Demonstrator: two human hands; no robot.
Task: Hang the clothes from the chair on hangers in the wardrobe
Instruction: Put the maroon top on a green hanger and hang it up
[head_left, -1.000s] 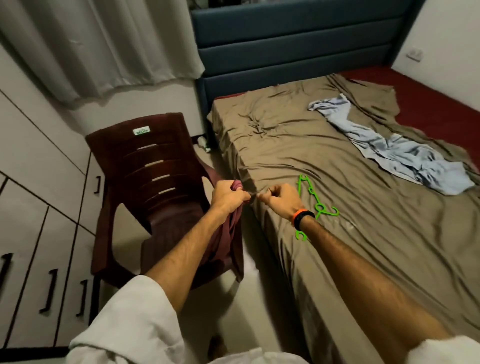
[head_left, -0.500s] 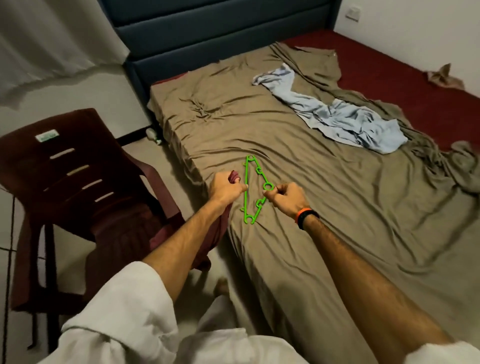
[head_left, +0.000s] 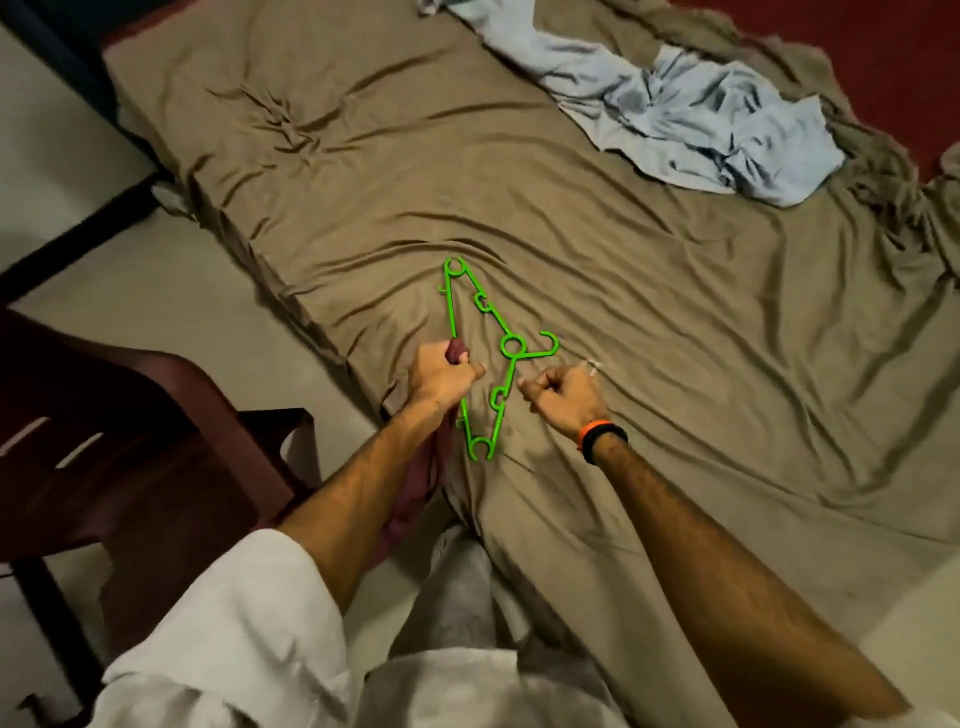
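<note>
From the head camera, looking down over the edge of the bed, the left hand (head_left: 441, 376) has its fingers curled tight round a bunched top edge of a maroon garment (head_left: 415, 499), a knot of cloth showing above the fist and the rest hanging down along the forearm toward the floor beside the bed. The right hand (head_left: 563, 389) is loosely curled just right of the green plastic hanger (head_left: 480, 358), fingertips drawn in toward the thumb; whether they pinch a corner of cloth or nothing at all I cannot tell. The hanger lies flat on the brown bedsheet (head_left: 649, 338) between the two hands, its hook pointing right, near the right hand. The garment looks soft, limp and light, so it will sag and fold wherever it is unsupported; it is best held at the shoulders or collar seam with both hands so the neck opening spreads. The hanger seems thin, stiff and light, likely to slide on the sheet, and is easiest taken at the ring below the hook. A crumpled pale blue garment (head_left: 691, 109) lies well apart further up the bed. The dark plastic chair (head_left: 130, 415) stands at the left; what shows of its seat bears no clothes. The wardrobe is not in view.
</note>
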